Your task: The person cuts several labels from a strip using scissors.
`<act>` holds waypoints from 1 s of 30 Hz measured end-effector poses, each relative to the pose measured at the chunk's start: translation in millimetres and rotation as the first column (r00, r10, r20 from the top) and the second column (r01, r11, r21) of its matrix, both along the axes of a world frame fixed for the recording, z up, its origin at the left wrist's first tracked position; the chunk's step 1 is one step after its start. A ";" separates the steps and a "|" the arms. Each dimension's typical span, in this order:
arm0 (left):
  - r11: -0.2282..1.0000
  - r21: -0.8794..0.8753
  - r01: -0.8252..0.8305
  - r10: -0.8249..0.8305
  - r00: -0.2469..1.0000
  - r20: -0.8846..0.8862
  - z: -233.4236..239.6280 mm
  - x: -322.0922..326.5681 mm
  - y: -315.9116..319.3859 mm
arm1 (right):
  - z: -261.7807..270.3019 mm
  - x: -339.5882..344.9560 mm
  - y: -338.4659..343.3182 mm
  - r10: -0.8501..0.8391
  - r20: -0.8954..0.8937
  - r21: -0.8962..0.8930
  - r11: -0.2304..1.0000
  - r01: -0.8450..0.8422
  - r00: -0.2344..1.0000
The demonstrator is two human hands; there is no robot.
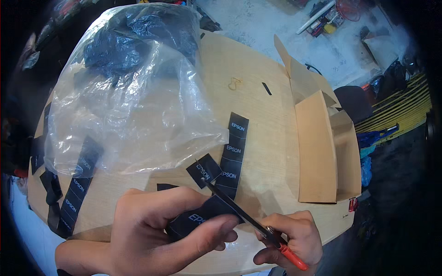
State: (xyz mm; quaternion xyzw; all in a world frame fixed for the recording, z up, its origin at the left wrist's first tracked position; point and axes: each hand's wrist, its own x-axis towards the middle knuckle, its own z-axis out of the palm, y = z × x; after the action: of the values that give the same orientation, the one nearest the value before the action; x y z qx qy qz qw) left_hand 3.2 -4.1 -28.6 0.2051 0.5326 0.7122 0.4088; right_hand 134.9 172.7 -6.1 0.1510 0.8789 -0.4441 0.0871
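Note:
My left hand (165, 231) pinches a black fabric label strip (203, 215) with white lettering between thumb and fingers. In my right hand (293, 238) are scissors with red handles (255, 224), their blades lying across the strip just beyond my left fingertips. At the blades' tips is a black label piece (204, 170); whether it is fully cut off, I cannot tell. Behind it, another label strip (234, 148) lies lengthwise on the wooden table (266, 138). More strips (74, 196) lie on the left, one partly under a clear plastic bag (138, 103).
Dark plastic-wrapped contents (138, 41) fill the bag's far end. An open cardboard box (316, 148) stands at the table's right edge. A rubber band (234, 83) and a small black scrap (266, 88) lie towards the back. Beyond the right edge is a yellow slatted surface (404, 100).

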 end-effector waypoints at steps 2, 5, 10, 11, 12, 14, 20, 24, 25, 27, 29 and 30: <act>0.999 0.032 0.014 -0.012 0.997 -0.075 -0.1 -0.8 -2.0 | 0.4 0.4 -1.4 -0.009 0.016 0.003 1.000 0.009 1.000; 0.999 -0.031 0.022 -0.024 0.999 -0.046 2.7 -2.3 1.1 | 3.2 -1.4 0.7 0.007 0.049 0.019 1.000 -0.008 0.999; 0.999 0.019 0.033 -0.030 0.990 -0.139 6.3 -2.8 0.8 | -3.7 4.3 -0.5 -0.077 -0.090 -0.050 0.996 0.073 0.993; 0.999 0.005 0.043 -0.042 0.988 -0.149 8.6 -2.6 0.8 | -3.0 6.2 -0.8 -0.133 -0.143 -0.112 0.987 0.118 0.981; 0.999 -0.006 0.039 -0.040 0.988 -0.151 5.9 -3.2 1.0 | -2.8 3.5 -4.3 -0.274 -0.081 -0.244 0.938 0.247 0.958; 0.996 0.023 0.083 -0.080 0.993 -0.089 -1.6 -3.7 3.2 | -9.7 -4.4 -3.2 -0.399 -0.009 -0.378 0.850 0.366 0.917; 0.870 -0.152 0.470 -0.492 0.849 -0.191 -10.0 11.4 8.8 | -19.2 0.0 -6.0 -0.341 -0.292 -0.434 0.880 0.194 0.893; 0.850 -0.158 0.503 -0.519 0.851 -0.083 -14.4 19.0 11.0 | -18.6 5.2 6.0 -0.035 -0.314 -0.107 0.994 0.001 0.949; 0.848 -0.158 0.505 -0.521 0.849 -0.084 -16.1 19.3 12.4 | -19.0 4.3 5.3 -0.037 -0.315 -0.106 0.994 0.003 0.948; 0.861 -0.135 0.491 -0.495 0.869 0.008 -18.7 18.8 15.0 | -18.7 2.6 3.7 -0.096 -0.272 -0.137 0.989 0.061 0.958; 0.884 -0.109 0.454 -0.450 0.891 0.060 -18.5 17.6 14.5 | -19.1 2.3 3.1 -0.169 -0.303 -0.224 0.969 0.102 0.938; 0.907 -0.088 0.411 -0.401 0.909 0.117 -18.7 16.8 13.9 | -17.0 2.1 4.6 -0.207 -0.291 -0.284 0.951 0.122 0.934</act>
State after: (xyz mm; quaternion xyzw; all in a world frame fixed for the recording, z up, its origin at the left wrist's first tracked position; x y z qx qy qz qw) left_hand 19.9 9.8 -47.3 0.2541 0.4966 0.5899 0.5839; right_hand 137.0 177.3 -23.1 0.1386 0.7992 -0.5802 -0.0739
